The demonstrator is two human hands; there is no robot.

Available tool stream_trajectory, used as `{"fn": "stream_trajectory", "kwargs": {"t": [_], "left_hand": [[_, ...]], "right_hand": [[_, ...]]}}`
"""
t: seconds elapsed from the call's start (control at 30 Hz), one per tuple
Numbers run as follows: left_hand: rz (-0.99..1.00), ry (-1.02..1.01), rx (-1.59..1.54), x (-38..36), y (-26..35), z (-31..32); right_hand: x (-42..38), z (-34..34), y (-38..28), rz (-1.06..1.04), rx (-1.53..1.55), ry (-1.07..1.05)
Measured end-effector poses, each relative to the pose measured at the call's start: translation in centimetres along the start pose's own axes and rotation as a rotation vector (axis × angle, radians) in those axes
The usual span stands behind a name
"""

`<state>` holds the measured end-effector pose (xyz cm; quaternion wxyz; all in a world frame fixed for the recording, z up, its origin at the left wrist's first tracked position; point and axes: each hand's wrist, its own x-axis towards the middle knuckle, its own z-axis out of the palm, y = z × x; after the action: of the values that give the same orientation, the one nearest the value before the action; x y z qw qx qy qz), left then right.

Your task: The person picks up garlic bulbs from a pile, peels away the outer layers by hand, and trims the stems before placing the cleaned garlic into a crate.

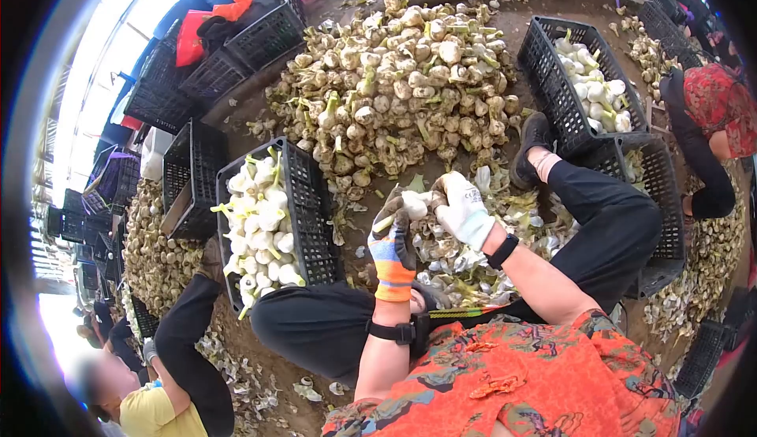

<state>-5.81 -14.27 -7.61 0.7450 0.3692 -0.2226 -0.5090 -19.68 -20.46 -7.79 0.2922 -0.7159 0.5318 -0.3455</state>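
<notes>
My left hand [392, 236], in an orange, blue and grey glove, is closed on a white garlic bulb [415, 203] whose green stem points to the left. On the bulb's right side, my right hand [463, 210] in a white glove has its fingers curled in at the bulb; what its fingertips pinch is too small to tell. Both hands are raised over scattered garlic peels [461, 267] between my bent legs. Beyond them rises a large heap of unpeeled garlic [402, 82].
A black crate [315, 200] of peeled garlic stands at my left, another crate [544, 74] at the upper right. An empty-looking crate [197, 177] is farther left. Co-workers sit at the lower left [162, 397] and right [710, 113].
</notes>
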Motion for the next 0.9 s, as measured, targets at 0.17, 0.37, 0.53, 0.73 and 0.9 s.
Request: {"fn": "stream_trajectory", "kwargs": {"t": [0.17,0.37,0.53,0.73,0.9], "left_hand": [[0.021,-0.032,-0.082,1.1,-0.6,-1.5],[-0.085,0.114,0.115,1.8,-0.4,-1.8],[-0.159,-0.086,-0.223,1.8,0.1,-2.2],[-0.191,0.145,-0.578,2.8,0.1,-4.7],[0.236,0.076,-0.58,7.2,2.6,-9.0]], "right_hand": [[0.7,-0.2,3.3,0.631,1.195,-0.347],[0.8,0.4,-1.9,0.263,0.698,-0.293],[1.7,1.0,-1.5,0.566,1.277,-0.233],[1.9,3.3,6.4,0.399,0.649,-0.473],[4.9,8.6,12.2,0.305,-0.204,-0.415]]}}
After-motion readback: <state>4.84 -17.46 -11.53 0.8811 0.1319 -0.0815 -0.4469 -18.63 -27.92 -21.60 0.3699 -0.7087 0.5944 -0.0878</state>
